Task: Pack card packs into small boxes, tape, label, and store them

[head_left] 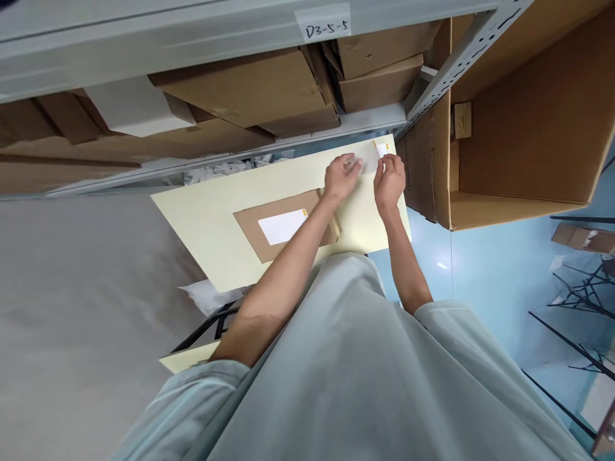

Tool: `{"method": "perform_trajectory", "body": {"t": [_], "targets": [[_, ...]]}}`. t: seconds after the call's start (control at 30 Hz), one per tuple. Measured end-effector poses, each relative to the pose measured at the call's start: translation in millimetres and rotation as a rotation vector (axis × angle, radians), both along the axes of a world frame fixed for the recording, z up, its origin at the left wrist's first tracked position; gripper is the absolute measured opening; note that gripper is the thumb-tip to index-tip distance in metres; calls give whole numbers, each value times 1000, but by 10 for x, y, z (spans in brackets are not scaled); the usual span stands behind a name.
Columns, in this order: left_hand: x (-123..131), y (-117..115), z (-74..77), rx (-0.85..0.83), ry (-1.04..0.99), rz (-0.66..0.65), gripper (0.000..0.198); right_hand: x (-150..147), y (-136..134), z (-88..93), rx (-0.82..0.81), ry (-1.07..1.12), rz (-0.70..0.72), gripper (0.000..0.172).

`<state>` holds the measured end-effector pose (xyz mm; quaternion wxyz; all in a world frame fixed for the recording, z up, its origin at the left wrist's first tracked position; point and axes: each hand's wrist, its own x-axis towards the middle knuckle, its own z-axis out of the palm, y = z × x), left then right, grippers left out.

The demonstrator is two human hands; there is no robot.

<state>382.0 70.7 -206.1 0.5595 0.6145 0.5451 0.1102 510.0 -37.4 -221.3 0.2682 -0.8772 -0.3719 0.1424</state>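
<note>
A pale yellow tabletop (211,221) lies in front of me. Flat on it is a brown cardboard parcel (250,232) carrying a white label (281,226). At the table's far right corner, my left hand (340,177) and my right hand (389,182) both pinch a small white label sheet (370,158) with an orange corner. Each hand has its fingers closed on one edge of the sheet. My left forearm crosses over the parcel's right end.
A grey metal shelf rack (192,29) marked "D3-5-5" holds flattened cardboard boxes (250,89). A big open carton (523,121) stands at right on the blue floor. Black metal frames (581,291) lie at far right. Crumpled white paper (225,169) sits behind the table.
</note>
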Motion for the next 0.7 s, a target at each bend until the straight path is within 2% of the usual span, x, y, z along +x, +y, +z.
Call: {"method": "perform_trajectory", "body": {"t": [0.07, 0.17, 0.27, 0.43, 0.5, 0.57, 0.63, 0.7], "targets": [[-20, 121, 137, 53, -18, 33, 32, -204, 7, 101, 45, -14, 79, 46], [-121, 315, 280, -7, 18, 76, 16, -467, 13, 230, 68, 4, 212, 43], [-288, 454, 332, -117, 37, 131, 12, -583, 40, 321, 52, 42, 290, 43], [-437, 470, 341, -182, -35, 171, 14, -543, 164, 392, 0, 136, 277, 52], [-402, 434, 290, -207, -92, 150, 21, -470, 190, 370, -7, 186, 267, 58], [-340, 399, 170, -226, -140, 134, 29, -324, 164, 302, -1, 228, 216, 57], [-271, 365, -16, -249, -141, 132, 30, -101, 87, 201, 4, 221, 131, 55], [-198, 319, -224, -220, -115, 133, 23, 149, -11, 89, -8, 149, 26, 55]]}}
